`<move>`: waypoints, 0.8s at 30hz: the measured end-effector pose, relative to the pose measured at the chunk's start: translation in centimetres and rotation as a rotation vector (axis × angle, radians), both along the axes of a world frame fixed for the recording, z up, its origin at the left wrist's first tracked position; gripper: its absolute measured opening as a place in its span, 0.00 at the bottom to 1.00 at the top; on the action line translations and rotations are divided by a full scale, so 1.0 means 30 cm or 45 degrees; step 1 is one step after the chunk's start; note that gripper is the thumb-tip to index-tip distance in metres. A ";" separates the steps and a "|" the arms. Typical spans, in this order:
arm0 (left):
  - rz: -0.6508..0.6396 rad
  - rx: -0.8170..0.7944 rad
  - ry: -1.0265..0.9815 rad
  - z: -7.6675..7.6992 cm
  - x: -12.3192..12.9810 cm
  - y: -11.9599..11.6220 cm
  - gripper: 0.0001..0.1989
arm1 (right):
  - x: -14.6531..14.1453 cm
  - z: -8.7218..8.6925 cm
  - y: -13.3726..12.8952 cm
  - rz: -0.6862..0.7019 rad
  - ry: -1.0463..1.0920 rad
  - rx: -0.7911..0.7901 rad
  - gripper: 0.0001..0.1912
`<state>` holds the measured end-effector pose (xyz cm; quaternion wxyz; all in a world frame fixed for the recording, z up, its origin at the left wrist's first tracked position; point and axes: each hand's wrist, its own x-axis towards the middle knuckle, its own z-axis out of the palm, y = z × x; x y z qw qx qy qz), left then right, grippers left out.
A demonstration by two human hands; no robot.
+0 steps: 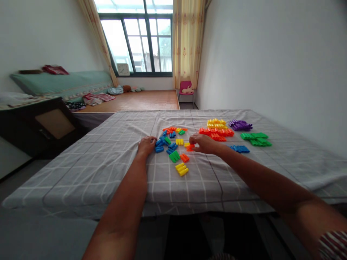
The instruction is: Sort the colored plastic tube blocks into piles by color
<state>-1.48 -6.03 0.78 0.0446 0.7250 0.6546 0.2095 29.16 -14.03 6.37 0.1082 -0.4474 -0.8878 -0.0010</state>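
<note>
My left hand [146, 145] rests on the cloth at the left edge of a loose pile of blue ribbed plastic blocks [159, 148], its fingers loosely bent and holding nothing that I can see. Across the pile, my right hand [204, 143] reaches in from the right, with thumb and fingers closing on an orange ribbed block [190, 147]. Close by lie a yellow block [179, 142], a green block [174, 156], another orange block [184, 157] and a nearer yellow block [181, 169]. More mixed orange blocks [170, 129] lie behind the pile.
Right of my right hand are same-colour groups: yellow [217, 124], orange [217, 133], purple [240, 125], green [256, 139] and blue [239, 148]. A grey checked cloth [94, 159] covers the table. Beyond are a bed [146, 99], a pink chair [186, 86] and a dark cabinet [40, 126].
</note>
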 end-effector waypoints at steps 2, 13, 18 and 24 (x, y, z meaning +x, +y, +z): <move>-0.004 -0.004 0.001 0.002 -0.001 0.002 0.16 | 0.017 -0.003 -0.042 -0.176 -0.094 0.097 0.08; -0.052 0.024 0.045 -0.010 -0.018 0.024 0.17 | 0.119 -0.030 -0.064 0.152 0.190 -0.292 0.19; -0.051 0.018 0.036 -0.015 -0.025 0.030 0.17 | 0.136 -0.025 -0.059 0.228 0.089 -0.330 0.17; -0.061 0.017 0.032 -0.014 -0.027 0.031 0.18 | 0.167 -0.037 -0.099 0.186 0.086 -0.326 0.18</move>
